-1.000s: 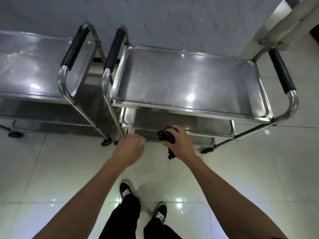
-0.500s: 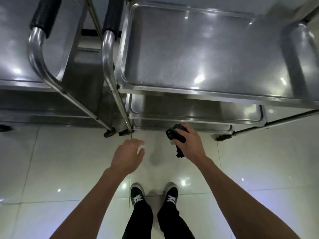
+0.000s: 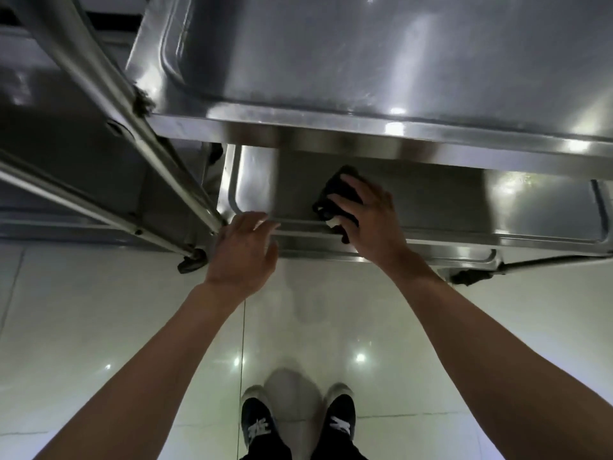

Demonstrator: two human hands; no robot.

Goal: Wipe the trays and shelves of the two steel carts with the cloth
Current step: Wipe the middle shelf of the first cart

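- Glossy pale tiled floor (image 3: 99, 327), with light spots reflected in it.
- Dark sneakers (image 3: 258, 423) with white laces, near bottom centre.
- Black trouser legs (image 3: 335, 454) above them.

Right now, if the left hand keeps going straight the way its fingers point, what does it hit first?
Probably the front rim of the lower shelf: the left hand is open, fingertips about at that rim beside the cart leg. Depth is unclear, so contact is uncertain.
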